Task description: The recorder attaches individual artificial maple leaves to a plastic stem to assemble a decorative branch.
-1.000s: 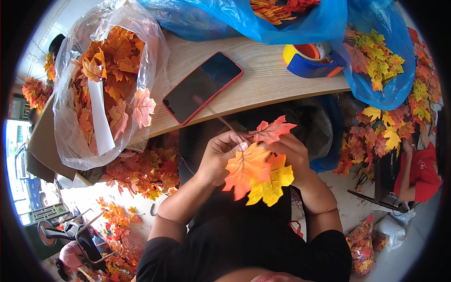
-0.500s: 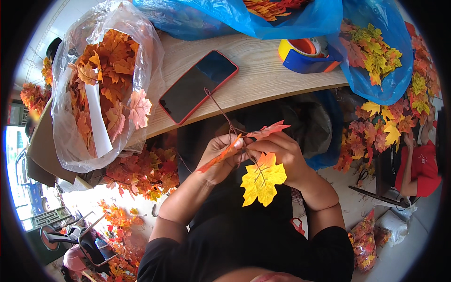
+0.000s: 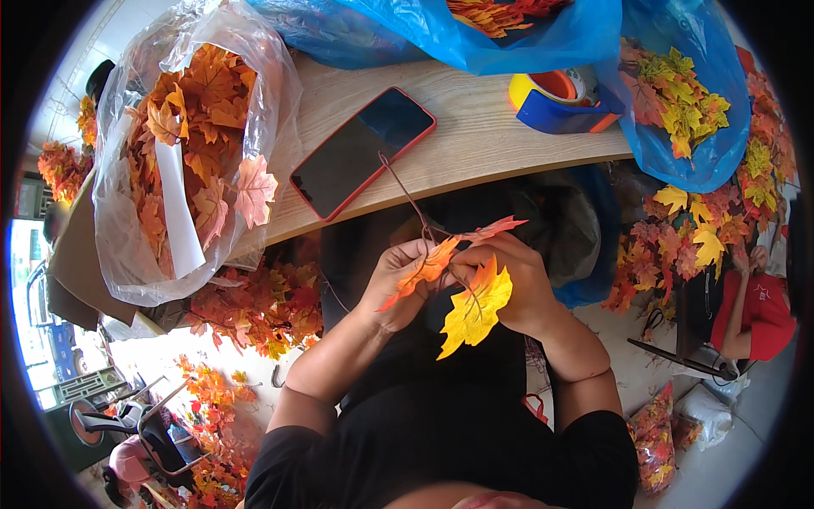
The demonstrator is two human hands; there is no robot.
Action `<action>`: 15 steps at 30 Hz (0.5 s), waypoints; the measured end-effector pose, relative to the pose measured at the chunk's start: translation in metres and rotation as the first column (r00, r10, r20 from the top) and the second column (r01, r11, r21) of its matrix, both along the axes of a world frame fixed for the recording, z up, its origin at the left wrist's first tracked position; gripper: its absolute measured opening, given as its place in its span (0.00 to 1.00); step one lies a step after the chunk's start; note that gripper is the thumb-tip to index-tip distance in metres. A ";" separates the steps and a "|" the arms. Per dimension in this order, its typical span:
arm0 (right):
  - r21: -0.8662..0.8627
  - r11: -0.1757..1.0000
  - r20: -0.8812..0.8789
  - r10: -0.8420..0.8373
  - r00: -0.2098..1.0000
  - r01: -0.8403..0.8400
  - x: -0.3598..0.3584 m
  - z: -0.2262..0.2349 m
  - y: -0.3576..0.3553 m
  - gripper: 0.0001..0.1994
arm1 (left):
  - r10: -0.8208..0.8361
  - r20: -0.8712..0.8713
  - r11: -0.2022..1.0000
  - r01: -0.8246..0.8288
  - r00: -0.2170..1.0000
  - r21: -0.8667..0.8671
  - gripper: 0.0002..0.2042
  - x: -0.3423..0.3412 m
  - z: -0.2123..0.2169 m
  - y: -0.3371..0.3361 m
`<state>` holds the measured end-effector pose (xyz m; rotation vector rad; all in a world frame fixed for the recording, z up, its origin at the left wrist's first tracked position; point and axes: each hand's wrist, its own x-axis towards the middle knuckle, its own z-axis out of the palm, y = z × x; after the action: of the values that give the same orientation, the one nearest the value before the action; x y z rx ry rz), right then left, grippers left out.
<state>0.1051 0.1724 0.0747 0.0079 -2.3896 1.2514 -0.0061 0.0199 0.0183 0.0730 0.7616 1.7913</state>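
Note:
Both hands meet in front of my chest around an artificial maple leaf spray. Its thin brown stem (image 3: pixel 402 185) rises past the table edge and overlaps the phone in the picture. My left hand (image 3: pixel 392 284) pinches the stem, with an orange leaf (image 3: pixel 426 270) lying across its fingers. Closed around the same spray is my right hand (image 3: pixel 519 284), its fingertips partly hidden by leaves. A yellow leaf (image 3: pixel 476 310) hangs below the right fingers, tilted on its side. A red leaf (image 3: pixel 493 229) points right above them.
A phone (image 3: pixel 363 153) in a red case lies on the wooden table (image 3: pixel 475 127). Beside it stand a tape dispenser (image 3: pixel 564 110), a clear bag (image 3: pixel 114 229) of orange leaves and blue bags (image 3: pixel 509 51). Leaf piles (image 3: pixel 254 310) lie lower left. A person in red (image 3: pixel 755 314) sits at right.
The yellow leaf has turned from facing flat to tilted sideways. The orange leaf, edge-on before, now shows its broad face. Both hands stay nearly in place, still gripping the spray.

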 end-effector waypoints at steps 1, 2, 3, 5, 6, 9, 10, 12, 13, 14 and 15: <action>0.000 1.000 0.000 -0.001 1.000 0.001 0.000 0.000 0.000 0.13 | -0.001 0.000 1.000 0.001 1.000 0.000 0.09 0.000 -0.001 0.000; 0.014 1.000 -0.005 -0.005 1.000 0.005 0.000 0.000 -0.001 0.13 | -0.007 0.026 1.000 0.007 1.000 -0.011 0.09 0.000 -0.001 -0.001; 0.028 1.000 -0.010 -0.009 1.000 0.009 0.000 0.000 -0.001 0.13 | -0.013 0.053 1.000 0.014 0.999 -0.022 0.09 0.000 -0.001 -0.001; 0.039 0.999 -0.017 -0.020 1.000 0.021 -0.001 -0.002 -0.002 0.13 | -0.001 0.041 1.000 0.001 0.999 0.008 0.09 0.003 0.004 0.002; 0.050 0.998 -0.025 -0.032 0.999 0.034 -0.002 -0.003 -0.002 0.13 | 0.010 0.028 0.999 -0.011 1.000 0.038 0.10 0.003 0.007 0.004; -0.006 0.996 0.011 -0.091 0.996 0.091 0.000 -0.001 -0.007 0.13 | -0.001 0.026 0.999 0.002 1.000 -0.044 0.10 0.003 0.011 0.004; -0.007 0.996 0.012 -0.092 0.996 0.092 0.000 -0.003 -0.006 0.13 | -0.001 0.026 0.999 0.002 1.000 -0.045 0.10 0.003 0.011 0.004; -0.007 0.998 -0.026 -0.055 0.998 0.055 -0.002 -0.005 -0.004 0.12 | -0.001 0.010 1.000 0.002 1.000 -0.028 0.09 0.002 0.012 0.002; -0.048 0.999 -0.020 -0.018 1.000 0.017 -0.001 0.000 -0.002 0.11 | -0.002 0.009 1.000 0.003 1.000 -0.029 0.09 0.002 0.012 0.001; -0.049 0.999 -0.020 -0.018 1.000 0.017 0.000 0.000 -0.001 0.11 | -0.025 0.015 1.000 0.026 1.000 -0.012 0.09 0.002 0.013 0.000; -0.016 1.000 -0.039 -0.009 0.999 0.008 0.000 0.000 0.000 0.10 | -0.049 0.021 0.999 0.049 0.999 0.005 0.09 0.003 0.014 -0.001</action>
<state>0.1054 0.1723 0.0749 0.0169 -2.3446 1.2545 -0.0034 0.0190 0.0319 0.0753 0.7351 1.7452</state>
